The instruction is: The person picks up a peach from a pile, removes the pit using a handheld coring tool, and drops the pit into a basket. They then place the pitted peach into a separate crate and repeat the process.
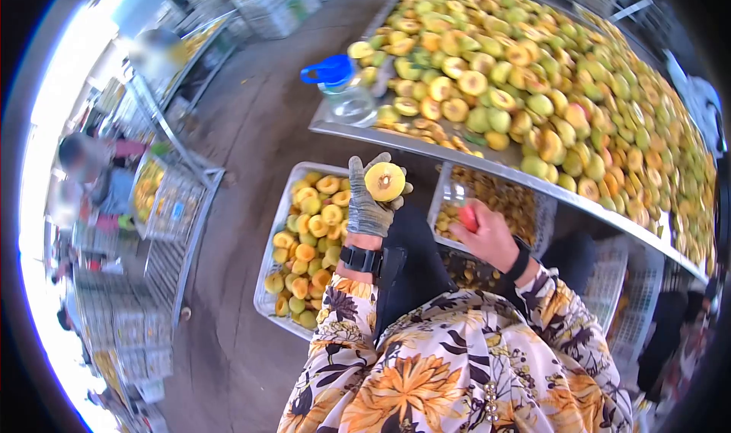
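Plainly, the left hand [368, 210], in a grey knitted glove, holds a round yellow fruit half [384, 182] with its cut face and brownish centre toward the camera; its fingers are cupped behind the fruit, some tips showing at the right edge. The bare right hand [489, 239] has its fingers closed around a red-handled tool [467, 217], near the fruit half but apart from it; the tool's far end is too blurred to make out.

Just beside the left hand stands a white plastic crate [261, 300] filled with yellow and green fruit halves. Below the right hand, a second pale crate [544, 223] contains small brownish pieces. Beyond both hands, a metal-edged table [426, 138] bears a large heap of yellow-green fruit [525, 90], many cut open, and a clear plastic bottle with a bright blue lid [350, 102] near its left corner.
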Demonstrator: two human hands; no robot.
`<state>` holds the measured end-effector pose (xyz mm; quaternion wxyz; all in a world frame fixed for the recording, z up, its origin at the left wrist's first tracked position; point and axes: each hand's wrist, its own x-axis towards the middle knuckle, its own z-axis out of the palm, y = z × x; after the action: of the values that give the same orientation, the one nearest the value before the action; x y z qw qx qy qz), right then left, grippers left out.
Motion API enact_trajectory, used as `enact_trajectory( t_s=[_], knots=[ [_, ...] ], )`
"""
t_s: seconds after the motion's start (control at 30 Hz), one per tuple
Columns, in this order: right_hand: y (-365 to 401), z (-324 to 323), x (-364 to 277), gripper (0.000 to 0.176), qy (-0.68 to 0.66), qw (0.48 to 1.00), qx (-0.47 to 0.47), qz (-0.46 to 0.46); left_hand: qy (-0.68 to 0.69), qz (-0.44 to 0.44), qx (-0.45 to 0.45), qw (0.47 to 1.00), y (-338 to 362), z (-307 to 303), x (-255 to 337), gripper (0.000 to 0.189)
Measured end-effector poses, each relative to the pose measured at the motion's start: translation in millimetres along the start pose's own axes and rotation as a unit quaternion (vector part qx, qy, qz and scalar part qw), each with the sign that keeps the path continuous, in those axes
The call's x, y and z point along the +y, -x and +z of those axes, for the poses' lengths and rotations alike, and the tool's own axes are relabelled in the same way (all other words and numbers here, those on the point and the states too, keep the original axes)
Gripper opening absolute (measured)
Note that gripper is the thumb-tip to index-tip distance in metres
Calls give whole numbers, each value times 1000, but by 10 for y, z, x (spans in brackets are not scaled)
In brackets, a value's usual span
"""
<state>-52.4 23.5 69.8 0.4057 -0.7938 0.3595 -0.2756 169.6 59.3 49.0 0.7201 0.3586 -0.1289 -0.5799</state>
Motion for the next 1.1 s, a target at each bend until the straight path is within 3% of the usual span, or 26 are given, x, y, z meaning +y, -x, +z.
enact_trajectory(
  t_s=[0.07,0.13,0.17,0.43,0.77,1.03,1.07,1.1],
  knots=[
    [8,-34,-44,34,21,999,-2,-27,-6,-36,-17,999,-46,212,-226,59],
    [42,-83,-73,32,13,1000,-3,-11,-52,12,64,997,-107,370,-466,58],
    [69,-107,-60,32,9,1000,-4,12,-49,1,26,998,-105,410,-533,54],
    [326,-262,305,25,-10,995,45,89,-18,12,-27,999,-85,776,-1086,35],
    [498,-344,455,20,-28,987,91,127,-92,24,-58,994,-55,1008,-1374,28],
    [580,-206,491,18,-85,978,125,144,-192,131,-83,969,-118,911,-1569,28],
    [581,-193,509,19,-80,982,96,143,-193,130,-82,969,-129,914,-1551,28],
    [580,-184,517,19,-75,985,66,141,-147,76,-67,984,-144,906,-1515,25]
  ],
)
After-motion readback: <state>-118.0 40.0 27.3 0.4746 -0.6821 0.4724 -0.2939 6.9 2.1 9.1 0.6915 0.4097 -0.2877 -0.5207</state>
